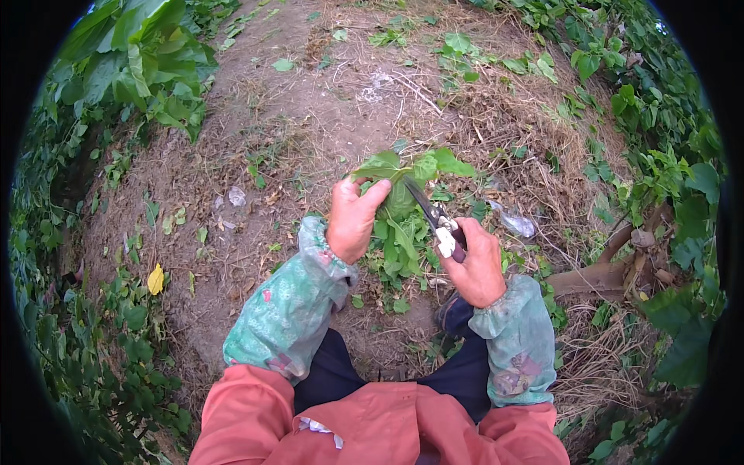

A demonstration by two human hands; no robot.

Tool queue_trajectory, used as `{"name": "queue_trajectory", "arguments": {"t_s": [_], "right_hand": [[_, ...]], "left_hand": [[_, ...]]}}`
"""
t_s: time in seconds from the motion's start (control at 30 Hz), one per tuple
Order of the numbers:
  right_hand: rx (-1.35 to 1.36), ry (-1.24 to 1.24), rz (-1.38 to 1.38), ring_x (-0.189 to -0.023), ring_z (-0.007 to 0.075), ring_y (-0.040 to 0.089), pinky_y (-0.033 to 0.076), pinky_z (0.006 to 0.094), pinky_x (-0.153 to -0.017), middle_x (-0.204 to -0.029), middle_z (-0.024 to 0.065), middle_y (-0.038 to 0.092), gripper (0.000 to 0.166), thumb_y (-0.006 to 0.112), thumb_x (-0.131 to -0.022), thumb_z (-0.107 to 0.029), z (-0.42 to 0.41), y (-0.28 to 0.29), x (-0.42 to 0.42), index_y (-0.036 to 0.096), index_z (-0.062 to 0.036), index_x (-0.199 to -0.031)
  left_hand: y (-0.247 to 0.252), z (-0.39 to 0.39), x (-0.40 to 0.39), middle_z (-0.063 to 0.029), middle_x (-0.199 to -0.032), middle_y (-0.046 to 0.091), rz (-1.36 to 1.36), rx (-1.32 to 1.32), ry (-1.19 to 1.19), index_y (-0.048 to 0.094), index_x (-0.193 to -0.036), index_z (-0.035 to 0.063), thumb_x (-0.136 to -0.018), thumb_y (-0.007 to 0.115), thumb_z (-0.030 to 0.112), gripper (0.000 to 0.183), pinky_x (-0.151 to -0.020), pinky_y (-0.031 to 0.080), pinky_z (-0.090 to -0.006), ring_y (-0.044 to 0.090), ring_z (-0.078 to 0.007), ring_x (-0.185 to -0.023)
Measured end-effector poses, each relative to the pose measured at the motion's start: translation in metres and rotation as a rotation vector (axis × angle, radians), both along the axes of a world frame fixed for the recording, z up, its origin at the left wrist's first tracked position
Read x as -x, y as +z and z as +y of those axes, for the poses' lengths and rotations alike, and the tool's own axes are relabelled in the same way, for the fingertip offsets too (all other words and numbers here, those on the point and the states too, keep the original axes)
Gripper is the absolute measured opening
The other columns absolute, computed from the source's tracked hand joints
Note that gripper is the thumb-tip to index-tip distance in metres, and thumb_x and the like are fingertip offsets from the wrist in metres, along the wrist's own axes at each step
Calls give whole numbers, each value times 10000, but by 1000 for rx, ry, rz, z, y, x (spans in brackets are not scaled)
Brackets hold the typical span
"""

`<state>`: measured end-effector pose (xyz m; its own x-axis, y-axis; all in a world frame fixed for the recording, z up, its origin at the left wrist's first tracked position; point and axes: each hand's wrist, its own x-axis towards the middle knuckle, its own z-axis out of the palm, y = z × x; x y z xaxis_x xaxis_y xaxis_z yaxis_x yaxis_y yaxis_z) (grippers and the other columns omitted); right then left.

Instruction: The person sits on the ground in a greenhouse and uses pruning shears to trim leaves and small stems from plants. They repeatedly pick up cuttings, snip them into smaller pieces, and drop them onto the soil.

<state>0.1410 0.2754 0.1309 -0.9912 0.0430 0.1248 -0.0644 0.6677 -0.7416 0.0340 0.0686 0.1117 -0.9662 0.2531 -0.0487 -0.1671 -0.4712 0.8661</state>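
Observation:
My left hand (356, 218) pinches a leafy green shoot (401, 168) between thumb and fingers, its broad leaves fanning out ahead and to the right. Gripped in my right hand (474, 264) is a pair of pruning shears (436, 218) with dark blades and pale, worn handles. The blade end reaches up to the shoot beside my left thumb; leaves partly cover the tip, so I cannot tell whether it touches the stem. Below the shoot, between my hands, lie more cut-looking green leaves (401, 250) on the soil.
Dense leafy plants (139, 64) line the left side, with more foliage (645, 64) on the right. A thick woody trunk (598, 279) juts in from the right. Dry stalks (523, 133), a yellow leaf (155, 279) and a scrap of clear plastic (517, 225) lie on the bare earth.

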Motion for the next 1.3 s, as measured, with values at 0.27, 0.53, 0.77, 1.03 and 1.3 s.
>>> {"name": "queue_trajectory", "arguments": {"t_s": [0.27,0.53,0.77,1.03,1.3], "right_hand": [[28,-52,5,-877,412,666,520,472,-760,-986,192,659,394,747,-743,-63,1,-1,-2,621,-9,-1113],[35,-60,6,-731,363,672,507,442,-671,-802,154,667,283,787,-787,-97,0,-1,0,610,-21,-995],[50,-94,-36,-643,267,653,493,392,-622,-719,112,649,291,824,-803,-104,6,0,1,597,-26,-967],[148,-101,-79,-708,267,668,513,390,-663,-833,141,675,322,809,-787,-90,5,14,-3,622,-18,-1038],[87,4,-157,-772,389,673,517,447,-710,-849,168,681,345,786,-774,-146,1,4,-3,630,-12,-1051]], "left_hand": [[-2,3,0,-6,-983,699,143,144,4,663,-1118,-4,-962,655,22,158,-782,536,-257,632,-68,-854],[-5,1,0,-6,-959,690,40,98,-95,640,-1074,5,-958,668,12,119,-737,535,-256,626,-59,-836],[5,-2,-1,-65,-1115,722,14,61,-165,633,-1216,-14,-964,662,-12,254,-844,571,-284,687,-117,-958],[-7,-3,5,-63,-1058,729,191,254,49,644,-1149,-16,-957,669,1,194,-807,543,-286,668,-108,-909],[-1,-2,4,-64,-825,655,487,662,162,634,-1062,-2,-939,688,46,143,-706,488,-308,591,-106,-777]]}}
